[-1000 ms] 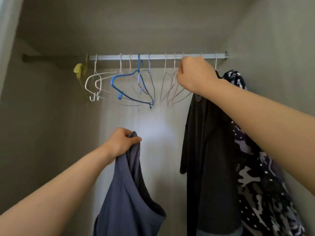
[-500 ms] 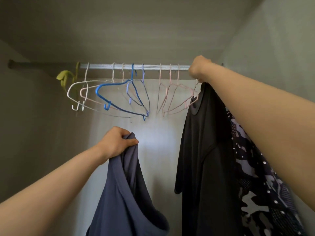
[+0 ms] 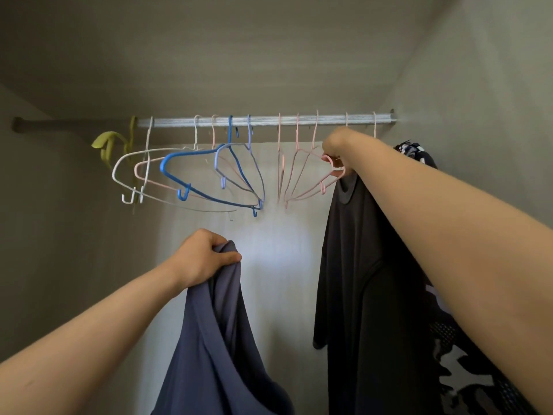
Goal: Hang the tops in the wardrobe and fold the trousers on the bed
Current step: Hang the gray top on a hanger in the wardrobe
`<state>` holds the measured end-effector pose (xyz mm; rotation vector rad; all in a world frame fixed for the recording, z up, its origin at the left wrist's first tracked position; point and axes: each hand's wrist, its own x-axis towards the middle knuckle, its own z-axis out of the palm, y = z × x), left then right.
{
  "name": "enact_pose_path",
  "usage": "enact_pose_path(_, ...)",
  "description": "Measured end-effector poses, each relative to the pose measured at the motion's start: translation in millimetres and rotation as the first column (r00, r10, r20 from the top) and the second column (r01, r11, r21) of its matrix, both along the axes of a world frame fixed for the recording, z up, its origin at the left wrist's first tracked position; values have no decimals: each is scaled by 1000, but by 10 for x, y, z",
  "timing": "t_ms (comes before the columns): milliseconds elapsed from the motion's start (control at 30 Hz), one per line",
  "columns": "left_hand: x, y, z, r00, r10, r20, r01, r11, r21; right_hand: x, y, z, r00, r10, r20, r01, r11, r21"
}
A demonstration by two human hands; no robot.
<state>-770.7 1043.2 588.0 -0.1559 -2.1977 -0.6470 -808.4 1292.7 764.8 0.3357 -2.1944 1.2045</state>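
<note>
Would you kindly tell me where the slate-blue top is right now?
Head view, lower centre-left: the slate-blue top hangs from the left hand, below the blue hanger and left of the hanging black shirt.

Empty hangers [image 3: 209,175] crowd the left and middle of the rail [image 3: 269,119]. A black shirt [image 3: 359,265] and patterned top [image 3: 416,151] fill the right side up to the wall [image 3: 484,130]. Bare space lies between the shirt and the hanging blue top [image 3: 215,339], below the hangers.
</note>
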Motion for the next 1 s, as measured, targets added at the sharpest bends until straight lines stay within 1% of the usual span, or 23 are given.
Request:
enact_pose_path(67, 29, -13, -6, 1000, 4, -2, -4, 1000, 2, 43, 22, 20, 998, 0, -69, 0, 1000, -13)
enact_pose_path(133, 78, -20, -17, 1000, -1, -7, 1, 1000, 3, 117, 63, 41, 988, 49, -144, -57, 997, -52)
enact_pose_path(200, 129, -15, -36, 1000, 0, -21, 0, 1000, -2, 181, 104, 45, 982, 78, -171, -96, 990, -105)
enact_pose_path(333, 256, -18, -106, 999, 11, -39, -11, 1000, -5, 343, 137, -37, 992, 79, -102, -100, 971, -218)
enact_pose_path(567, 527, 39, -254, 997, -42, -59, 42, 999, 2, 656, 174, -414, 991, 92, -95, -114, 957, -265)
enact_pose_path(667, 628, 76, -387, 994, -85, -66, 86, 996, 16, 807, 199, -637, 991, 131, -35, -135, 934, -332)
enact_pose_path(800, 704, 84, -635, 992, -122, -18, 123, 991, 43, 1006, 206, -991, 979, 197, 45, -160, 892, -422)
enact_pose_path(1000, 920, 88, -1086, 995, -99, 23, 97, 993, 71, 1160, 196, -1689, 951, 281, 132, -173, 832, -526)
